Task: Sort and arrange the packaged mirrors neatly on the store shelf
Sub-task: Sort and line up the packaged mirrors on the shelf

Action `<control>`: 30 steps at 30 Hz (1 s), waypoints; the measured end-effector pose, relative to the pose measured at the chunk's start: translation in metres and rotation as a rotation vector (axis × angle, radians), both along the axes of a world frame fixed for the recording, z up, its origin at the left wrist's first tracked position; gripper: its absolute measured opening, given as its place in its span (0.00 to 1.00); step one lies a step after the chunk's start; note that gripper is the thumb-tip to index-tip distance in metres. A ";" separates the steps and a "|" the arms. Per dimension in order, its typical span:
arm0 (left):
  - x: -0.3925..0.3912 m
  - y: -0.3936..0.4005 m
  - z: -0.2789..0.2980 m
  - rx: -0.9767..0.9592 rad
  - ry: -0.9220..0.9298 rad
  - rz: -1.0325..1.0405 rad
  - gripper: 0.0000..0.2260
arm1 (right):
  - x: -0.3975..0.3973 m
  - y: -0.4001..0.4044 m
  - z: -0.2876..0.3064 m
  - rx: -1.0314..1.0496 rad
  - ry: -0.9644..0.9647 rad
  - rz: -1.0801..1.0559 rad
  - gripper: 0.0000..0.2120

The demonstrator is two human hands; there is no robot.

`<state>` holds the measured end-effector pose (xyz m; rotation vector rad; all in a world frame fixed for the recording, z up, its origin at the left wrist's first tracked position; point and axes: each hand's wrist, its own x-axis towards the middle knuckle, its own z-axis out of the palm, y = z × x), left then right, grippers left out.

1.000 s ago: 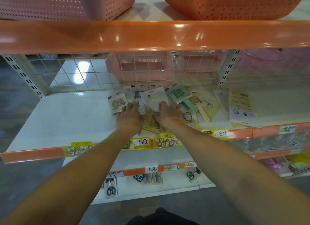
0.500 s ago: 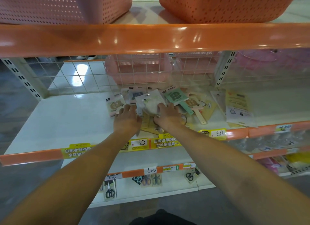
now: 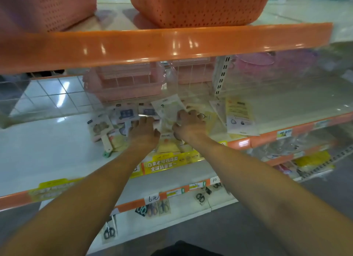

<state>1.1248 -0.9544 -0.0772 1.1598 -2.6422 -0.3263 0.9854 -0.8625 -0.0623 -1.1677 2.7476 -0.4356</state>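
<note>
Shelf [image 3: 47,141] first — white, orange-edged — with packaged mirrors [image 3: 122,118] heaped mid-board. Left hand [image 3: 143,130] presses flat on the pile; right hand [image 3: 188,124] pinches a clear-wrapped pack [image 3: 168,108] (blurred), tilted up at the heap's back.

- shelf [image 3: 47,141]: smooth white board with a soft sheen.
- shelf edge strip [image 3: 172,45]: glossy orange plastic, catching bright glints of light.
- mirror packs [image 3: 168,110]: clear shiny plastic film over printed card.
- baskets [image 3: 200,5]: matt orange and pink plastic, pierced all over with small holes.
- back grid [image 3: 57,95]: thin white-coated metal wire.
- upright post [image 3: 222,74]: white painted metal with slots.
- price labels [image 3: 162,163]: glossy yellow printed paper.
</note>
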 end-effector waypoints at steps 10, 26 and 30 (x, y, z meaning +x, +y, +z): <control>-0.091 0.046 -0.001 -0.030 0.021 -0.172 0.20 | -0.088 0.059 -0.004 0.033 0.004 -0.161 0.21; -0.156 0.071 -0.011 0.003 -0.045 -0.199 0.19 | -0.185 0.088 -0.023 0.170 -0.044 -0.412 0.22; -0.153 0.062 -0.014 -0.002 -0.046 -0.171 0.18 | -0.186 0.083 -0.031 0.256 -0.037 -0.385 0.29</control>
